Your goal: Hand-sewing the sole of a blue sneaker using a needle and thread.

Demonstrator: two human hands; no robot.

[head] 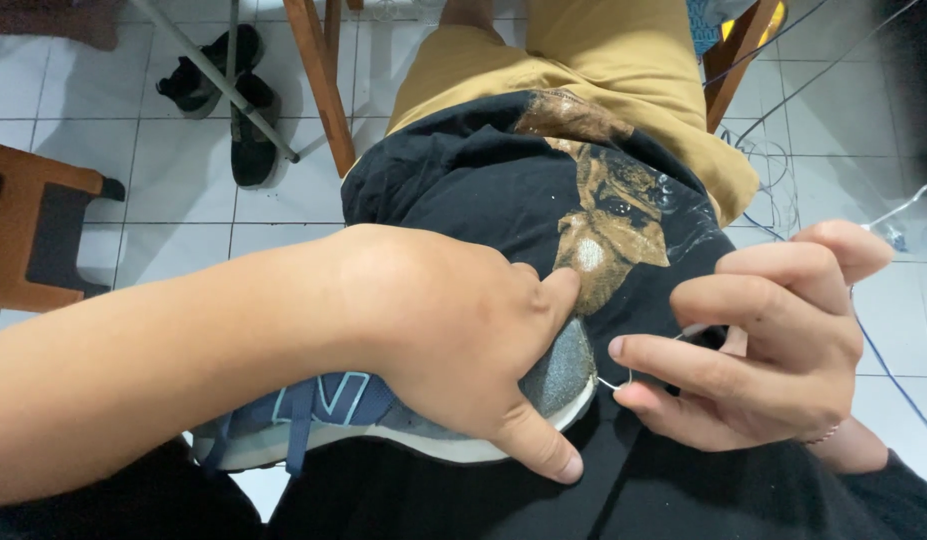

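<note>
Gripping a blue sneaker (pixel 383 415), the left hand (pixel 463 340) clamps it while the right hand (pixel 773 340) pinches a thin wire (pixel 623 383).

No packages, signs or screens show. The one label-like mark is a pale blue outlined logo (pixel 328 397) on the side of the navy shoe (pixel 283 425), at about seven o'clock in the view, partly hidden at its right by the left hand (pixel 463 340).
</note>
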